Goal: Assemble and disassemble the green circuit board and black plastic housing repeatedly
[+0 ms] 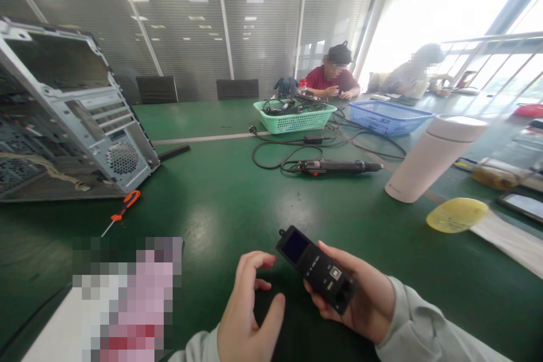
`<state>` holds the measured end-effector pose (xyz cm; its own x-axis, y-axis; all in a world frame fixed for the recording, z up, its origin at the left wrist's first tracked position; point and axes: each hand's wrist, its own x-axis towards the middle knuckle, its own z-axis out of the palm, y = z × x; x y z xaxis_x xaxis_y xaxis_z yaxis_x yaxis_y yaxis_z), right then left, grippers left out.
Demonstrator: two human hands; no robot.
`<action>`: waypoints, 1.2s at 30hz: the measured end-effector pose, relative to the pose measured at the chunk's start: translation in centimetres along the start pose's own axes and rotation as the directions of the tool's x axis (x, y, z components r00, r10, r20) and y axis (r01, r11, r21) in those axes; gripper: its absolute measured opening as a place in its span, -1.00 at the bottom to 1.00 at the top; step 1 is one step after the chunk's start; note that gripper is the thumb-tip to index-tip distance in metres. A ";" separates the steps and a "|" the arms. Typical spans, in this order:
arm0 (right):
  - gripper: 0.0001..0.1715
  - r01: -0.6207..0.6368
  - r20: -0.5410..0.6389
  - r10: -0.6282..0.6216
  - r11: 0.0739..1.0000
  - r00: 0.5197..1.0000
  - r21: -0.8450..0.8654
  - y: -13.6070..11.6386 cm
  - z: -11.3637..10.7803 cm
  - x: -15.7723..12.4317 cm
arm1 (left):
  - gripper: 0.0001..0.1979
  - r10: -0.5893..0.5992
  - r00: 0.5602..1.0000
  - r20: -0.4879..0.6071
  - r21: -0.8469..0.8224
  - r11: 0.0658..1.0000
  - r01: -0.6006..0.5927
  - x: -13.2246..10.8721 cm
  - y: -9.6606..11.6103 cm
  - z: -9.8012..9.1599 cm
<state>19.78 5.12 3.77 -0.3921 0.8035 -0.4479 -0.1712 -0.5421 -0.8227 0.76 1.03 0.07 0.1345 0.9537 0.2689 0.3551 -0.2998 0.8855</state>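
My right hand [360,288] grips a small black handheld device [316,268], tilted with its face up. It has a dark little screen at the upper end, a square pale button and a loop at the corner; its exact kind I cannot make out. Just left of it, my left hand [254,311] is open and empty, fingers curved and apart, not touching the device. Beyond both hands a black electric screwdriver [335,167] lies on the green table [220,192], its cable coiled at its left end.
An open computer case [123,124] stands at left, an orange-handled screwdriver [126,205] before it. Farther back are a green basket [292,123] of cables and a blue basket [390,119]. A pale tumbler [428,161] stands right. Two people sit at the far side.
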 end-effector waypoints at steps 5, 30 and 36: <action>-0.20 -0.319 0.039 0.330 0.866 0.943 0.386 -1.1 0.7 -0.2 | -0.47 0.013 1.000 0.013 0.012 1.000 -0.013 0.1 -0.2 -0.1; -0.47 -0.026 0.018 0.021 0.933 1.000 0.360 0.7 -0.7 0.3 | -0.50 0.022 1.000 0.008 0.043 0.999 -0.022 0.1 0.1 -0.2; -0.49 0.408 -0.102 -0.460 0.853 0.882 -0.326 1.5 -1.9 0.9 | -0.54 -0.020 1.000 0.005 -0.008 1.000 0.020 0.0 -0.1 0.0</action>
<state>20.91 5.54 1.44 -0.1746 0.9833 -0.0519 -0.0112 -0.0547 -0.9984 0.73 1.06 0.03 0.1318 0.9593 0.2498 0.3503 -0.2808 0.8936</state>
